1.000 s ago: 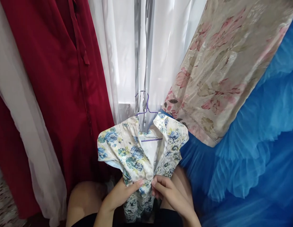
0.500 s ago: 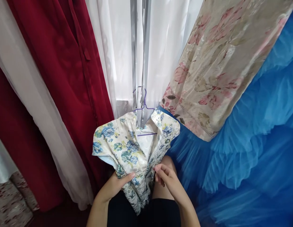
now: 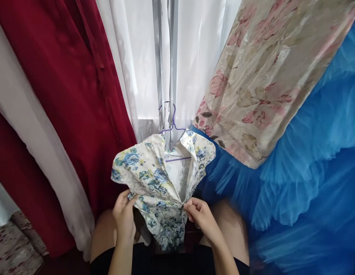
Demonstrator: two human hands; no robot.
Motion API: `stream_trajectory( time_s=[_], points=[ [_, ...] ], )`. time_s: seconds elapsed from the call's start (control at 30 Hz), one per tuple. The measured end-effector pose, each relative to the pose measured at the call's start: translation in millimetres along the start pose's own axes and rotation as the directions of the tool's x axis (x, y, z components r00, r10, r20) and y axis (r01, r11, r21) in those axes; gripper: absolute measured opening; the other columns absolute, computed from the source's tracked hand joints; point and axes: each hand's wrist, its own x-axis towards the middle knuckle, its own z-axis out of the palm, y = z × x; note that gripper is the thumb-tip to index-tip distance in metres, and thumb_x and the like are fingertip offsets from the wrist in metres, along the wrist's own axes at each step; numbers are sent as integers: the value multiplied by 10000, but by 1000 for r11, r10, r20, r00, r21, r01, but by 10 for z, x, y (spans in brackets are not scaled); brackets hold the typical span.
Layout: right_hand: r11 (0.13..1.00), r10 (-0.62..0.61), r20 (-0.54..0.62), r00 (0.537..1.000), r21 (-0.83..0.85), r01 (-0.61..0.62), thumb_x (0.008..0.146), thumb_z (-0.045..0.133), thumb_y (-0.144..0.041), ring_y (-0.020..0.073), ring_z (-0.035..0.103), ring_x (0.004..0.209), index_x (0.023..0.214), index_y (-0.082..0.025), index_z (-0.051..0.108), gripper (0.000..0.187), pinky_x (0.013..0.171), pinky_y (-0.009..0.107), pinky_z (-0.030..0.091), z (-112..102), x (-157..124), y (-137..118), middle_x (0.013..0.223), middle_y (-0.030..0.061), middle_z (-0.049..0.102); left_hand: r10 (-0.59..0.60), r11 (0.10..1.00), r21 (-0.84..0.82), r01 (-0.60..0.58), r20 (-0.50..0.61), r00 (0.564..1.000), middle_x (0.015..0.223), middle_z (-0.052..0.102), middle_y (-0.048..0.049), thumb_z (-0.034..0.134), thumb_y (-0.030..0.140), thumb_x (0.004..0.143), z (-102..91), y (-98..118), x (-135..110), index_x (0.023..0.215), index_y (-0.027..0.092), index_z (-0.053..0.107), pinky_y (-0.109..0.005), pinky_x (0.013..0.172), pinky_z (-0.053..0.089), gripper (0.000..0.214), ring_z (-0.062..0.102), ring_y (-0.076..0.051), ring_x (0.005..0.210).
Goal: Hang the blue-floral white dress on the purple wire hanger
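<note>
A white dress [image 3: 154, 175] with blue flowers hangs in front of me on a purple wire hanger [image 3: 175, 121]. Its front is open in a V from the neck down to the waist. My left hand [image 3: 124, 208] is closed on the edge of the dress at the left side of the waist. My right hand [image 3: 198, 212] pinches the front edge at the bottom of the V; whatever small part is between the fingertips is hidden. Below the hands, the gathered lower part falls between my knees.
A long red garment [image 3: 71, 76] and a pale sheer one [image 3: 36, 114] hang at left. White fabric [image 3: 197, 49] with grey ribbons [image 3: 172, 68] hangs behind the hanger. At right are a beige floral garment [image 3: 257, 84] and a blue tulle skirt [image 3: 309, 168].
My left hand has moved left and drawn the waist of the dress outward. My right hand has closed on the front edge. My knees are spread wider apart.
</note>
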Motion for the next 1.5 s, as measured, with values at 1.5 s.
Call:
stream_trajectory(
  time_s=[1.5],
  points=[
    [924,-310,-88,947,208,322,739,653,-281,75,383,429,685,-174,610,127,437,210,260,300,610,-1584,488,-54,504,586,540,94,-837,671,453,965,702,-32,554,227,955,798,1657,-272,1244,233,632,-299,794,502,299,654,-174,859]
  ],
)
